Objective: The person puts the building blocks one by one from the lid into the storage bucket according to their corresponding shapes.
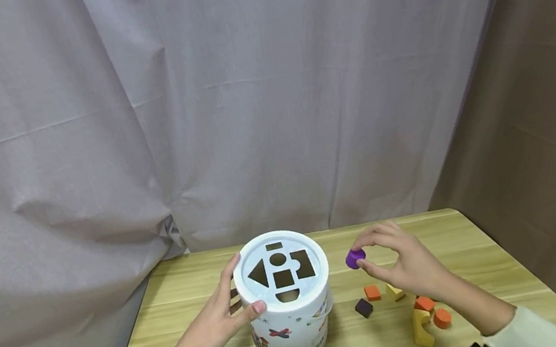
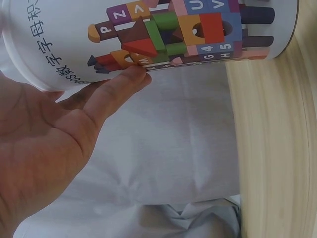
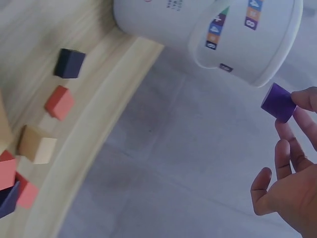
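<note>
A white bucket (image 1: pixel 293 340) with printed toy pictures stands upright on the table. Its pale lid (image 1: pixel 268 298) has several cut-outs, including a triangle, a circle and a square. My left hand (image 1: pixel 219 321) holds the bucket's left side near the top, thumb at the front rim and fingers along the wall; the left wrist view shows those fingers (image 2: pixel 116 94) against the printed side. To the right of the bucket, my right hand (image 1: pixel 410 261) pinches a purple cylinder block (image 1: pixel 354 259) between thumb and fingertips, raised above the table. In the right wrist view the purple cylinder (image 3: pixel 278 103) appears beside the bucket's rim.
Loose blocks lie right of the bucket: a dark one (image 1: pixel 364 308), an orange square one (image 1: pixel 372 292), a small yellow one (image 1: pixel 395 292), an orange round one (image 1: pixel 442 318) and a yellow arch (image 1: pixel 422 331). A grey curtain (image 1: pixel 273 138) hangs behind the wooden table (image 1: pixel 169 310).
</note>
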A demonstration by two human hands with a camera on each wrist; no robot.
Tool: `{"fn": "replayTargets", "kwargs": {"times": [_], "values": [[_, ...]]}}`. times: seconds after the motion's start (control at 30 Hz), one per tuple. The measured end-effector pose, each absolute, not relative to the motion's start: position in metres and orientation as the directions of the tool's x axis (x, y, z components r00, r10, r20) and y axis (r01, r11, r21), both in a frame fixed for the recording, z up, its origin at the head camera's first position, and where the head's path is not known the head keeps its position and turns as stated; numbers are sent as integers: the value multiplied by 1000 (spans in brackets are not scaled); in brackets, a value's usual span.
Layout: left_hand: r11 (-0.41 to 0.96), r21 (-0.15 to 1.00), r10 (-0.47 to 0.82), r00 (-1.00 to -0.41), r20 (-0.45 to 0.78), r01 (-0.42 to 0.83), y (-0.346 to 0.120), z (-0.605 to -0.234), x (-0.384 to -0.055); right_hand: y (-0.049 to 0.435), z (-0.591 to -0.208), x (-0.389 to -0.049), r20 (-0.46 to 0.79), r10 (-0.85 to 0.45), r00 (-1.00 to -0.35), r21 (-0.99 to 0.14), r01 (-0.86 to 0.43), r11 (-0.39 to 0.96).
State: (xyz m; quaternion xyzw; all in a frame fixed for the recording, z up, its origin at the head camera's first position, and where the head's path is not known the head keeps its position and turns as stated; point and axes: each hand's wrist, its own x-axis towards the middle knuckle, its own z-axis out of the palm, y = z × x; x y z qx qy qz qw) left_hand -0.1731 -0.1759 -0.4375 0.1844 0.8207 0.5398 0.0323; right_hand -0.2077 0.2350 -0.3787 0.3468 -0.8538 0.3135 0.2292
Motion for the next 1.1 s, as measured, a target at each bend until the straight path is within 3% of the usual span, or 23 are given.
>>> {"fn": "replayTargets", "kwargs": {"times": [0.37, 1.1], "values": [[338, 900, 341, -927, 154, 274, -176, -437, -172, 210, -362, -211, 614, -442, -654, -446, -750, 489], [347, 895, 347, -925, 156, 281, -168, -436, -170, 171, -368, -222, 590, -461, -663, -507, -748, 428]]}}
